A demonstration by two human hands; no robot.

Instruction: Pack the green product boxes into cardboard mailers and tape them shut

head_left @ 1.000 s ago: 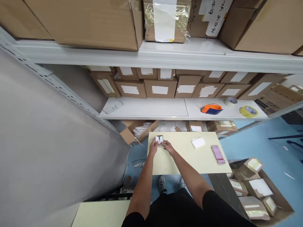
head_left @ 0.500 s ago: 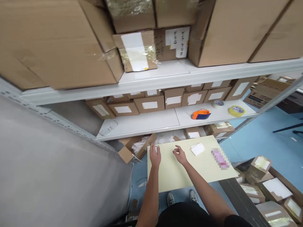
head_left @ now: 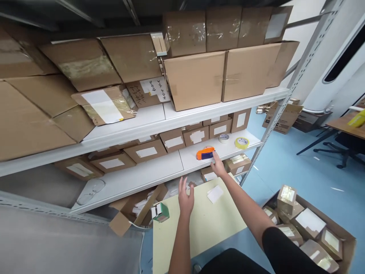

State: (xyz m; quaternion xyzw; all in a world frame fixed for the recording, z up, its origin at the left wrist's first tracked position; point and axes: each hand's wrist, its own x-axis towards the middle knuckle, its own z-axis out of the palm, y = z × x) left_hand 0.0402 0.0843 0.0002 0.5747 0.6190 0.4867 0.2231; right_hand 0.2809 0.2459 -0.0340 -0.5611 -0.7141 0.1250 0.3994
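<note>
A tall white metal shelving unit (head_left: 182,114) fills the wall ahead, its upper level stacked with big brown cartons (head_left: 196,78) and its lower level lined with a row of small labelled boxes (head_left: 173,141). In front of it stands a pale yellow table (head_left: 199,224). To the right, on the blue floor, an open carton (head_left: 313,224) holds a heap of small taped parcels.

The person leans forward with both arms out. The right hand (head_left: 219,167) is stretched to the front edge of the lower shelf, fingertips at the orange and blue tape dispenser (head_left: 205,153) that lies there; whether the fingers have closed on it I cannot tell. Just beyond the dispenser lie a yellow tape roll (head_left: 242,142) and a smaller white roll (head_left: 224,137).

The left hand (head_left: 186,198) hovers over the table's far edge, fingers spread and holding nothing. A small white and green box (head_left: 160,212) sits at the table's left corner, near that hand, and a white card (head_left: 215,194) lies on the table to its right.
</note>
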